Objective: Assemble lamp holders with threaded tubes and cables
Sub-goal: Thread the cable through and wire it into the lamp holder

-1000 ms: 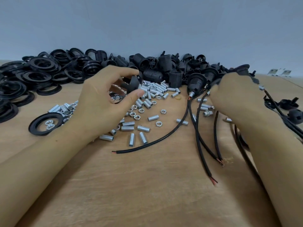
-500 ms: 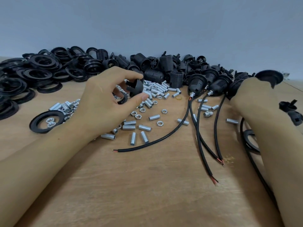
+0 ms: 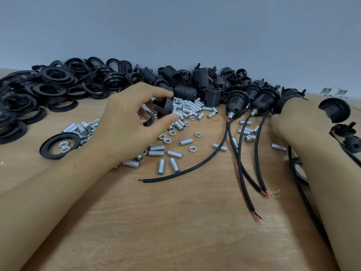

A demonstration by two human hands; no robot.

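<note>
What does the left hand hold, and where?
The left hand pinches a black dome-shaped plastic cap by its rounded sides, between thumb and fingertips.

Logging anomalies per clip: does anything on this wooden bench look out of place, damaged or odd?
One small oddity: a tan rubber band lies on the wooden bench among the silver threaded tubes, unlike any other part there. Otherwise nothing looks damaged; the left hand pinches a black dome-shaped holder cap.

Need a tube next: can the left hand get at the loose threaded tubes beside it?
Probably not yet: the left hand sits right by the threaded tubes with nothing between, but its grip is full, pinching a black cap.
</note>
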